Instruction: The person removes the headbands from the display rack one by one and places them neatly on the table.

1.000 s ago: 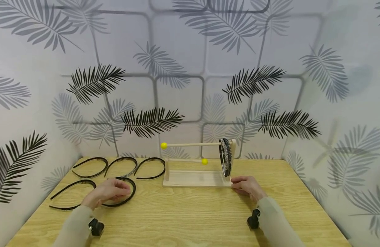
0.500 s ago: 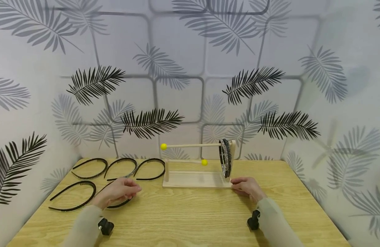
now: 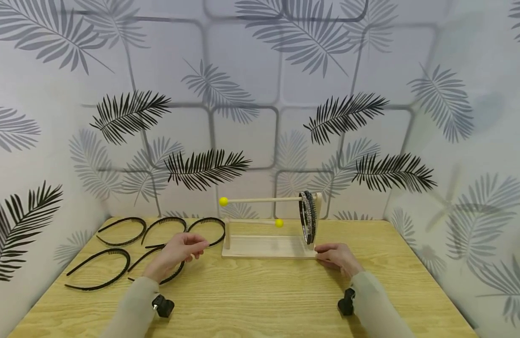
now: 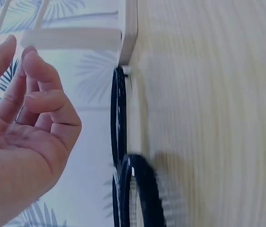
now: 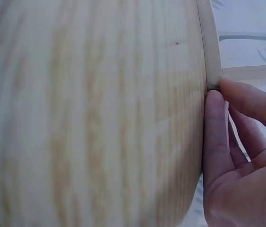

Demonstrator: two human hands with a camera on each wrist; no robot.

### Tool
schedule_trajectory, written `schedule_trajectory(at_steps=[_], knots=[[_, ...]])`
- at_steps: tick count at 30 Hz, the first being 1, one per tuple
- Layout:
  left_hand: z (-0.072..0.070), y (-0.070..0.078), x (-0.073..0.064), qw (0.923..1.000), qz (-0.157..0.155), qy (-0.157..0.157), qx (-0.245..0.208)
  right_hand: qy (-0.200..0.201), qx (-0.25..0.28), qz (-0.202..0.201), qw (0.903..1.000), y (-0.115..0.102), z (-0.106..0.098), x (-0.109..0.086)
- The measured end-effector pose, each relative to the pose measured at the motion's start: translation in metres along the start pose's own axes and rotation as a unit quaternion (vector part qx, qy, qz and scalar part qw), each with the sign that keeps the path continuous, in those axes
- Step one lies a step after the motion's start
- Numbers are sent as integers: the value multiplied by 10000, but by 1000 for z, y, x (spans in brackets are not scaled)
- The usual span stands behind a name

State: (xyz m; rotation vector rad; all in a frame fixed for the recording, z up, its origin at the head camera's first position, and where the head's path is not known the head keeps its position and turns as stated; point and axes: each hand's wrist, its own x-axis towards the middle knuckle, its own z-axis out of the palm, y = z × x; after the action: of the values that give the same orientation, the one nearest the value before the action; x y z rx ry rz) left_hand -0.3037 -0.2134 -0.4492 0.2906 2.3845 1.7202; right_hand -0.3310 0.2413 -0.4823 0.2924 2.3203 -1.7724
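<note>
My left hand (image 3: pixel 179 251) is in the air over the right part of a black headband (image 3: pixel 129 271), palm turned inward. Nothing is between its loosely bent fingers, and in the left wrist view the thumb and index finger stand apart. With thumb and finger my right hand (image 3: pixel 337 257) pinches the front right corner of a wooden headband stand (image 3: pixel 264 252); the right wrist view shows the thumb on the base (image 5: pixel 211 42). Several headbands (image 3: pixel 309 218), dark and glittery, hang together at the right end of the stand's upper rod.
More black headbands lie on the wood-grain table (image 3: pixel 260 300), three along the back (image 3: pixel 224 231) and another at front left (image 3: pixel 128 265). Yellow balls cap the stand's upper rod (image 3: pixel 223 201) and lower rod (image 3: pixel 278 223). A leaf-patterned wall covering surrounds the table.
My left hand has moved right and slightly away from me, from over the front headband toward the stand, uncovering more of that headband. My right hand stays at the stand's corner.
</note>
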Motion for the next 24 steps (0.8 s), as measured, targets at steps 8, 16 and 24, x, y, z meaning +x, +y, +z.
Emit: schedule_trajectory(at_steps=[8, 16, 24], knots=[[17, 8, 10, 9999, 144, 73, 60, -6, -45, -1, 10000, -1, 0, 0], [34, 8, 21, 9991, 243, 285, -218, -22, -56, 13, 10000, 0, -1, 1], [52, 16, 25, 9957, 581, 531, -479, 53, 66, 28, 10000, 1, 0, 3]])
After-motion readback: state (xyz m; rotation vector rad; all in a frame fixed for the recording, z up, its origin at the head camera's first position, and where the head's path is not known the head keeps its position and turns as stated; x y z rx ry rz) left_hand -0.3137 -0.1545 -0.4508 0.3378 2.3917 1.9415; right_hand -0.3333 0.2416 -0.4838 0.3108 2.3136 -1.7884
